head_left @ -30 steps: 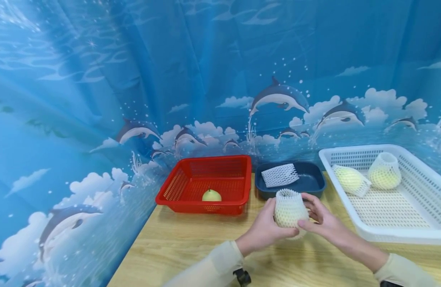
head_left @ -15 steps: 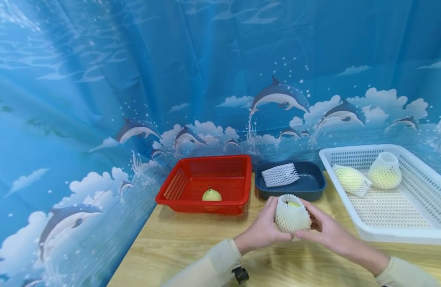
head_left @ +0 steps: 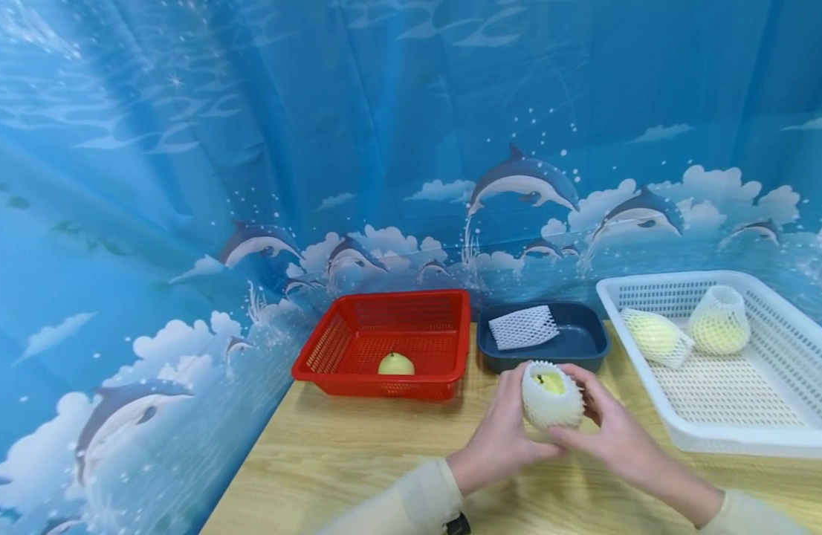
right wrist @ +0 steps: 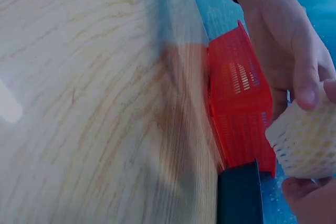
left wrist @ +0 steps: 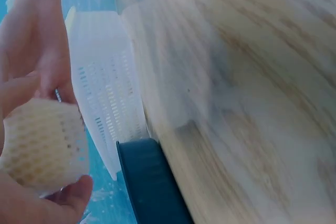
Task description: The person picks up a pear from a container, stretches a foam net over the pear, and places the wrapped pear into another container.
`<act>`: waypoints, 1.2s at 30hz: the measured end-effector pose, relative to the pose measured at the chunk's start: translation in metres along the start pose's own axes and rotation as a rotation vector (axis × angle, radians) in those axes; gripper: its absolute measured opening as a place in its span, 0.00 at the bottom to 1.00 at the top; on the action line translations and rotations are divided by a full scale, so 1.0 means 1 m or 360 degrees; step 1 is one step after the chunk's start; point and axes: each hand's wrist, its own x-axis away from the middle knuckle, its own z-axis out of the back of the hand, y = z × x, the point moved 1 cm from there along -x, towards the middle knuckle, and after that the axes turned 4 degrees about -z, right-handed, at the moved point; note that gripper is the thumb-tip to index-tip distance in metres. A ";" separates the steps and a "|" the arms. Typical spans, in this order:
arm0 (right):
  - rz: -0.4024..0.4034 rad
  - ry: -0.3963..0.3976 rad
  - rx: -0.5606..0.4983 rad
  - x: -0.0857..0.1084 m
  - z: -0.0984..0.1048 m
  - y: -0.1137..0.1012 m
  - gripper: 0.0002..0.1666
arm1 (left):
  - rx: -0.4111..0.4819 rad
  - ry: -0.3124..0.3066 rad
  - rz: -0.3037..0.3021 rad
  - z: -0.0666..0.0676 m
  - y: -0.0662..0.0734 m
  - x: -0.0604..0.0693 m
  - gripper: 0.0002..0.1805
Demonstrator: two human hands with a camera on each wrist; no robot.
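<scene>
Between my two hands, above the wooden table, is a pear (head_left: 551,383) in a white foam net sleeve (head_left: 551,409). My left hand (head_left: 498,438) grips it from the left, and my right hand (head_left: 612,427) from the right. The sleeve's opening tilts up, showing yellow-green skin and a dark stem. In the left wrist view the netted pear (left wrist: 44,145) sits between fingers; in the right wrist view the foam net (right wrist: 310,135) is partly cut off by the edge. A bare pear (head_left: 396,364) lies in the red basket (head_left: 384,388).
Behind my hands, a dark blue tray (head_left: 585,342) holds a flat foam net (head_left: 523,327). A white basket (head_left: 752,440) at the right holds two netted pears, one lying (head_left: 655,338) and one upright (head_left: 719,327). A dolphin-printed curtain (head_left: 411,148) hangs behind the table.
The sleeve's top has gone down around the pear, from a tall neck to a wide, low opening where the stem shows. Both hands keep hold and have shifted slightly right.
</scene>
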 end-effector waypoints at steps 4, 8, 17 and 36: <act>-0.0032 0.0043 0.0008 0.004 -0.003 -0.001 0.49 | 0.0049 0.0024 0.0017 -0.003 0.002 -0.002 0.57; -0.0015 0.0073 0.0043 0.007 -0.002 -0.003 0.50 | 0.0168 0.0027 -0.0007 -0.004 -0.001 -0.003 0.50; 0.0122 0.0004 0.0317 0.007 0.012 -0.018 0.56 | 0.0464 -0.0142 -0.0145 0.001 -0.007 -0.006 0.51; 0.0141 -0.0035 0.0715 0.008 0.036 -0.036 0.51 | 0.0499 -0.0299 -0.0127 -0.014 0.009 -0.014 0.51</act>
